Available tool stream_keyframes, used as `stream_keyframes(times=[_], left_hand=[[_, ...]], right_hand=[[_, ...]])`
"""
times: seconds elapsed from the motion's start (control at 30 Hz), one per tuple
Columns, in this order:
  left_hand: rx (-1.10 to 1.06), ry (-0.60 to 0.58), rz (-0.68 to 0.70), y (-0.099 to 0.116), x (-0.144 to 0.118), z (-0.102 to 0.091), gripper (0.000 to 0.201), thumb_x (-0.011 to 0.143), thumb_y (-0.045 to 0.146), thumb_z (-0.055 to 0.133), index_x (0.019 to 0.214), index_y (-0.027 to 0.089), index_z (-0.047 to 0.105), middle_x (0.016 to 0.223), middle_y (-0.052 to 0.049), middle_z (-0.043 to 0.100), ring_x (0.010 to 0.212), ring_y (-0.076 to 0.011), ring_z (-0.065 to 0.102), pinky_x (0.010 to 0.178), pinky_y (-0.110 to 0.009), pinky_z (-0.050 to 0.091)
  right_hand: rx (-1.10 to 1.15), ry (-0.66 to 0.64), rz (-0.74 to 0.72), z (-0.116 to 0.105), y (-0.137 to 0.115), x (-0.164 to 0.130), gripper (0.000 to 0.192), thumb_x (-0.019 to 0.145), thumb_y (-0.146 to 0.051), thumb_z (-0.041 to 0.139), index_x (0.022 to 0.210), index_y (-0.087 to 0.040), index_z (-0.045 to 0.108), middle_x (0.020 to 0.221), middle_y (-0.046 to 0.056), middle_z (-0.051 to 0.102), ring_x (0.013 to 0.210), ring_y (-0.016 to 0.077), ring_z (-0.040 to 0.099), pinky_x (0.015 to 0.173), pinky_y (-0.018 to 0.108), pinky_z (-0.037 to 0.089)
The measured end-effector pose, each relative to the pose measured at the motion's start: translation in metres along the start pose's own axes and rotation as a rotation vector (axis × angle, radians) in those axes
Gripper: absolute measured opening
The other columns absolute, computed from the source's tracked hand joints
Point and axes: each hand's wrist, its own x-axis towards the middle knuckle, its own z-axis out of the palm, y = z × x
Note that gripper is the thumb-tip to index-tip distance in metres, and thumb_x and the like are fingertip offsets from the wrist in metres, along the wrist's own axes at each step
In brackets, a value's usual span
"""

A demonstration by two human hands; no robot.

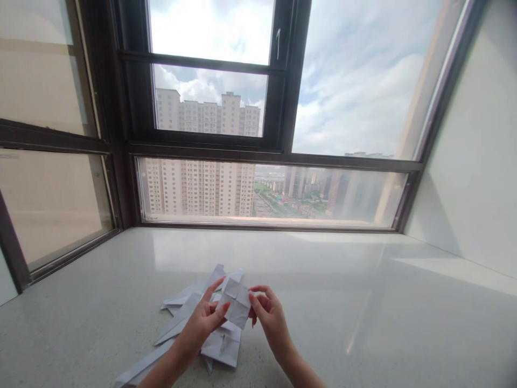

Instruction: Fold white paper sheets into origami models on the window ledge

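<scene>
Left of the middle of a pale windowsill, as shown by the head view, a small paper square is held between two hands, well apart from the far edge, which is lined by a dark window frame. By the left hand the square is gripped at its left side, with the thumb laid on the face and the index finger stretched toward the upper corner; by the right hand the right edge is pinched between thumb and forefinger. With both sides supported, the thin paper is probably kept flat and steady, and the crossing creases on its face are left in plain sight, tilted toward the wearer.

Beneath and to the left, a loose pile of folded papers is spread on the windowsill, some long and narrow, overlapping at various angles. Nearest the wearer, just below the square, a broader folded piece is laid on the sill. Whether the square is touching the pile cannot be told. The papers seem to be kept there so as to be within easy reach of the left hand, while the part toward the right edge, bordered by a white wall, is left out of use.
</scene>
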Motion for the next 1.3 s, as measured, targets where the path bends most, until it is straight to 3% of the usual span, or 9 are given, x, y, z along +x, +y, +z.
stream_keyframes(times=[0.07,0.17,0.33,0.5,0.73,0.93,1.03,1.2,1.3], left_hand=[[0.060,-0.042,0.050,-0.001,0.001,-0.007,0.074,0.066,0.036,0.063,0.129,0.021,0.027,0.070,0.000,0.066,0.061,-0.0149,0.060,0.067,-0.029,0.047],[0.133,0.076,0.159,0.001,0.004,-0.021,0.067,0.068,0.036,0.060,0.127,0.021,0.032,0.091,-0.004,0.065,0.074,-0.0177,0.060,0.069,-0.029,0.047],[0.253,0.261,0.269,0.003,0.005,-0.029,0.068,0.073,0.037,0.051,0.131,0.029,0.016,0.122,-0.005,0.047,0.094,-0.0189,0.056,0.076,-0.029,0.047],[0.309,0.301,0.313,-0.007,0.004,-0.023,0.049,0.074,0.042,0.046,0.118,0.023,0.036,0.122,-0.007,0.047,0.094,-0.0196,0.056,0.075,-0.027,0.048],[0.310,0.314,0.246,-0.010,0.005,-0.027,0.038,0.073,0.041,0.046,0.100,0.016,0.056,0.109,-0.009,0.056,0.102,-0.0249,0.051,0.076,-0.030,0.048],[0.247,0.330,0.236,-0.007,0.006,-0.025,0.046,0.067,0.043,0.055,0.104,0.015,0.056,0.099,-0.008,0.063,0.085,-0.0213,0.060,0.073,-0.030,0.049],[0.150,0.278,0.210,-0.011,0.008,-0.024,0.053,0.063,0.042,0.061,0.108,0.014,0.053,0.091,-0.007,0.066,0.074,-0.0191,0.062,0.072,-0.031,0.050],[0.065,0.218,0.191,-0.013,0.009,-0.019,0.058,0.060,0.041,0.064,0.112,0.019,0.050,0.103,-0.005,0.062,0.084,-0.0196,0.060,0.082,-0.032,0.045],[0.075,0.173,0.198,-0.016,0.008,-0.016,0.060,0.060,0.038,0.065,0.114,0.020,0.047,0.105,-0.006,0.060,0.085,-0.0207,0.059,0.076,-0.031,0.047]], right_hand=[[-0.040,-0.023,0.014,0.005,0.005,-0.004,0.037,0.073,-0.048,0.049,0.096,-0.019,0.041,0.052,-0.006,0.050,0.044,0.0115,0.049,0.037,0.020,0.035],[-0.283,0.000,-0.011,0.006,0.008,-0.011,0.042,0.072,-0.047,0.049,0.102,-0.020,0.039,0.064,-0.002,0.054,0.054,0.0137,0.052,0.046,0.023,0.040],[-0.883,-0.150,0.026,0.005,0.001,-0.021,0.039,0.054,-0.050,0.065,0.077,-0.020,0.056,0.081,0.006,0.057,0.080,0.0231,0.049,0.072,0.035,0.035],[-1.046,-0.241,0.112,0.008,0.001,-0.023,0.033,0.045,-0.036,0.073,0.068,-0.020,0.055,0.079,0.004,0.059,0.079,0.0228,0.048,0.069,0.031,0.029],[-0.712,-0.302,0.104,0.000,0.001,-0.016,0.020,0.058,-0.029,0.064,0.063,-0.019,0.047,0.059,-0.005,0.053,0.058,0.0110,0.045,0.065,0.027,0.030],[-0.145,-0.370,0.206,-0.002,-0.004,-0.012,0.034,0.065,-0.048,0.056,0.068,-0.020,0.038,0.054,-0.006,0.051,0.043,0.0073,0.041,0.041,0.018,0.031],[-0.043,-0.306,0.233,-0.004,-0.003,-0.007,0.041,0.061,-0.056,0.057,0.066,-0.020,0.039,0.048,-0.007,0.049,0.037,0.0063,0.039,0.035,0.017,0.029],[-0.007,-0.134,0.212,-0.011,-0.003,0.003,0.044,0.058,-0.059,0.057,0.058,-0.018,0.042,0.041,-0.008,0.041,0.033,0.0043,0.032,0.032,0.016,0.022],[0.028,-0.052,0.207,-0.013,-0.004,0.005,0.043,0.058,-0.057,0.059,0.057,-0.017,0.045,0.042,-0.008,0.038,0.034,0.0032,0.028,0.032,0.016,0.018]])
